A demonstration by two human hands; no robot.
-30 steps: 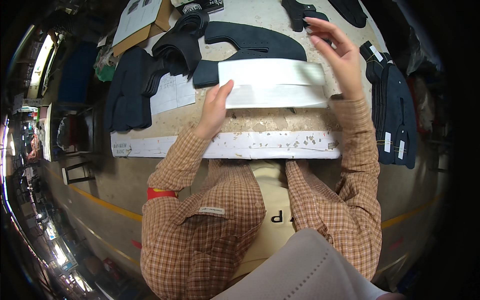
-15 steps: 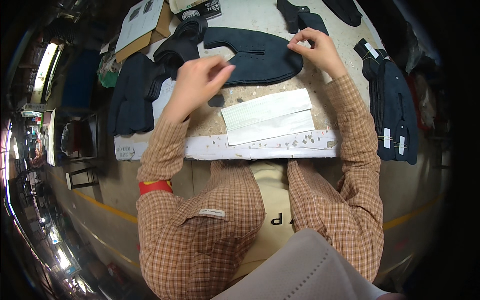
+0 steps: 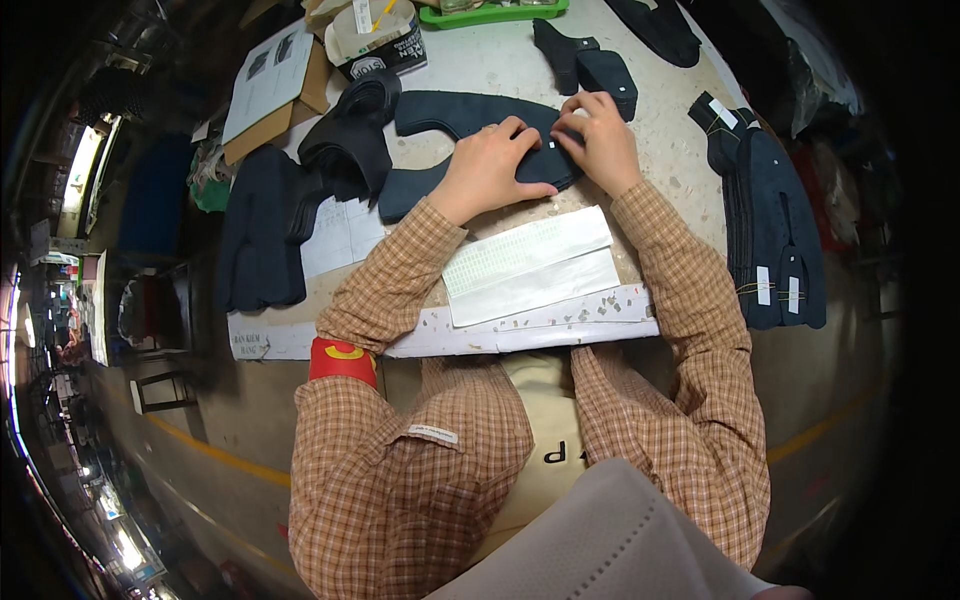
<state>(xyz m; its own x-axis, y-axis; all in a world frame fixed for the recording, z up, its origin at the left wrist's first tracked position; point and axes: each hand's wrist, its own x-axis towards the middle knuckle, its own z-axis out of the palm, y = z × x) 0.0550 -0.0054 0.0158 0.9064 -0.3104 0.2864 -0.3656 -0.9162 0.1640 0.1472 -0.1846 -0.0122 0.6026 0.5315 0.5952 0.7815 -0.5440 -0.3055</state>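
Observation:
A dark blue suede-like shoe upper (image 3: pixel 470 108), open at its left end and rounded at its right, lies flat on the worktable, apparently on top of a stack. Across its middle rests my left hand (image 3: pixel 485 170), thumb spread toward the near edge and fingers bent over the surface, gripping nothing visible. My right hand (image 3: pixel 605 145) is at the rounded end, its bent fingers and thumb closed on the upper's edge. Between the two hands a small white sticker (image 3: pixel 551 145) shows on the dark material. My fingers hide part of the upper's centre.
A folded printed sheet (image 3: pixel 530 265) lies near the front edge. Left are a dark stack (image 3: pixel 262 225), black curved pieces (image 3: pixel 350 140) and a cardboard box (image 3: pixel 290 110). Bundled dark uppers (image 3: pixel 785 220) lie right. Farther back are small dark pieces (image 3: pixel 605 75) and a green tray (image 3: pixel 480 14).
My left hand has moved right and down onto the upper, closer to my right hand. A small white sticker now shows between them. The view has shifted, revealing more of the table's far side.

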